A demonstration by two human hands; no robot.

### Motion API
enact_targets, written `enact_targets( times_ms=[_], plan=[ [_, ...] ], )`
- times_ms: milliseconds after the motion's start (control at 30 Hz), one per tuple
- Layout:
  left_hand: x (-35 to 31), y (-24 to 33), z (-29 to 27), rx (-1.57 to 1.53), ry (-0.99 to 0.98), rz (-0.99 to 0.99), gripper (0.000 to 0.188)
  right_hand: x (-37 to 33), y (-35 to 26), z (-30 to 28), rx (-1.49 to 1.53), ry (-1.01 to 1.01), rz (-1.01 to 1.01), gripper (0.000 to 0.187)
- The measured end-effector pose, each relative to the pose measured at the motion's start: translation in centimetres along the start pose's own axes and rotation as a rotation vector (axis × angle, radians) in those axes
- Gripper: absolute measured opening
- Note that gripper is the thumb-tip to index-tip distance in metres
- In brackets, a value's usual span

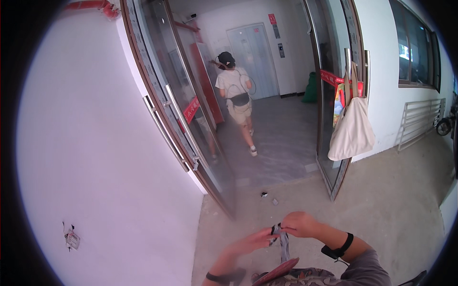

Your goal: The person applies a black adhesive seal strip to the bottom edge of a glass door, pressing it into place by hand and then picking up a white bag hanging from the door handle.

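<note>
Black band on each wrist (339, 248), grey sleeve (367, 269), patterned top (310, 276)

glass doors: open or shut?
Open. Both glass doors are swung aside, leaving a clear gap onto the lobby floor, where a person walks in.

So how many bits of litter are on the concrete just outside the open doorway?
2. A dark scrap lies by the threshold, and a grey scrap sits just right of it, nearer the hands. Both are beyond the right hand. More may be hidden behind the glass door.
</note>
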State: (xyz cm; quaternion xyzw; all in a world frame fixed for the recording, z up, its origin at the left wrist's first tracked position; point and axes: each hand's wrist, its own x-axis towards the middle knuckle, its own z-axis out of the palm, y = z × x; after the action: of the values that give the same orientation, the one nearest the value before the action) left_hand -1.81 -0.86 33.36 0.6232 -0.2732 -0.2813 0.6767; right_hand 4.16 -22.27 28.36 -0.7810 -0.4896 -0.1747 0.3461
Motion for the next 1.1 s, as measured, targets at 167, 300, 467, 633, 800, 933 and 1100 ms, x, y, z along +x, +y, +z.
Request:
enact_targets(
  times_ms=[167,300,467,633,800,933,1100],
  plan=[
    [-1.3,3.0,1.0,-0.047,-0.32,-0.095,0.054,-0.7,-2.2,-1.5,-0.048,0.011,-0.211,0.013],
    [-1.7,3.2,0.8,0.057,-0.422,-0.066,0.055,0.1,-4.4,-3.9,-0.055,0.076,-0.39,0.012],
    [-3.3,4.7,-0.3,-0.016,-0.462,0.031,0.063,0.4,-5.0,-7.5,0.134,0.075,-0.276,0.007],
    [-7.1,1.8,-6.2,-0.526,0.104,0.421,0.059,-0.4,-0.5,-11.9,0.068,0.425,0.155,0.011],
    [1.8,0.7,-6.1,0.29,0.347,0.323,0.058,3.1,2.2,-8.2,0.499,0.423,0.292,0.014],
    [8.6,-0.1,-2.4,0.334,0.353,0.418,0.05,6.0,3.0,-6.7,0.897,0.379,0.385,0.024],
    [10.5,-2.4,-0.9,0.043,0.383,0.241,0.039,6.9,2.0,-6.2,0.622,0.448,0.407,0.032]
  ],
)
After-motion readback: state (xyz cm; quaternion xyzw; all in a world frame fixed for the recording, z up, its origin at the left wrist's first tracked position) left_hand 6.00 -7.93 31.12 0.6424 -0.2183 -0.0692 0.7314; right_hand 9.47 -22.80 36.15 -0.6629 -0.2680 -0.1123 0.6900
